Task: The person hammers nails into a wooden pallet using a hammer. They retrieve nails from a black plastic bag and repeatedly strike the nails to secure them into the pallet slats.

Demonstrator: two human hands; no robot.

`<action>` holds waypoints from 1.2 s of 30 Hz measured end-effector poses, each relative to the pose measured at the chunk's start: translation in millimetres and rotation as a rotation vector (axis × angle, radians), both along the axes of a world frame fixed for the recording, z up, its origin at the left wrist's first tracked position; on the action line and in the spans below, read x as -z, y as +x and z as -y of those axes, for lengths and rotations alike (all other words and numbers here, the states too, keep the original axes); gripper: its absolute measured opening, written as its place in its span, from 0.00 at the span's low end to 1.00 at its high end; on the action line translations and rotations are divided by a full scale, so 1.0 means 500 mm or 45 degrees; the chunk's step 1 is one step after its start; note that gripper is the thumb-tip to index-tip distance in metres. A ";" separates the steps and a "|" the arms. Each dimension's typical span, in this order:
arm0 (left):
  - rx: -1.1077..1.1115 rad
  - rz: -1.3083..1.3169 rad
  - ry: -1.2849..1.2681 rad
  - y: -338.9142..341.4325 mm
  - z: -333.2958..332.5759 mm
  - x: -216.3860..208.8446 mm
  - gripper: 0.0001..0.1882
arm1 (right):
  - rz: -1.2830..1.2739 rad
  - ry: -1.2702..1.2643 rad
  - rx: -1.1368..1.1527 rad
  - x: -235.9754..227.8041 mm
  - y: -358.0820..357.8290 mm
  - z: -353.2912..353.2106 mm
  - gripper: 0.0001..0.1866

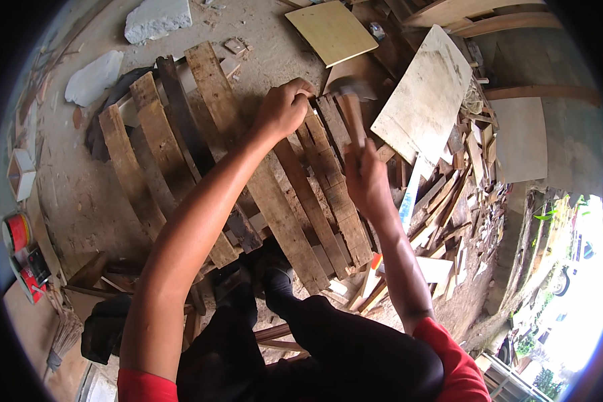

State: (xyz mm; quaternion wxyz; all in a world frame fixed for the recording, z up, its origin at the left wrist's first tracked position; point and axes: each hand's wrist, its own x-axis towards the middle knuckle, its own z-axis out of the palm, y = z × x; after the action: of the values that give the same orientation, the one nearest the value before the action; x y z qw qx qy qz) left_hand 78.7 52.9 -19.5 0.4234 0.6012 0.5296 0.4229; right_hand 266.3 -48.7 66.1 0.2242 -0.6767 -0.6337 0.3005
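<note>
A wooden pallet [275, 194] of rough, worn slats lies in front of me, its slats slanting from upper left to lower right. Over its far right part, my left hand [285, 108] is closed, thumb and fingers pinched together near a slat's end. What those fingers hold, if anything, is too small to make out. My right hand [368, 175] grips the wooden handle of a hammer [354, 120]. The hammer's head is smeared by motion and appears beside the far end of the dark slats [333, 114], to the right of my left hand.
Scrap wood [449, 214] is heaped along the right, with a pale flat board [425, 94] leaning over it. A yellowish panel [331, 32] lies at the far side. White broken slabs [157, 20] rest at far left. My feet [278, 281] stand close to the pallet's near edge.
</note>
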 end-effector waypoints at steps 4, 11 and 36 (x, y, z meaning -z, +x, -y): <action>0.025 -0.037 -0.050 -0.002 0.006 -0.003 0.17 | 0.031 -0.117 -0.050 -0.036 -0.011 -0.002 0.12; -0.016 -0.070 -0.002 0.001 0.008 -0.004 0.16 | 0.112 -0.160 -0.078 0.005 0.015 -0.020 0.11; 0.004 -0.017 -0.050 0.010 0.005 -0.009 0.16 | 0.046 -0.024 -0.141 0.042 0.009 0.009 0.14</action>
State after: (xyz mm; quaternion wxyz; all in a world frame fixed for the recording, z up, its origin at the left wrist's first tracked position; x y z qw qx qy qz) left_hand 83.5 50.6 -15.0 0.4322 0.5963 0.5397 0.4079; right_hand 271.1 -53.3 45.1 0.1894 -0.6479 -0.6713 0.3061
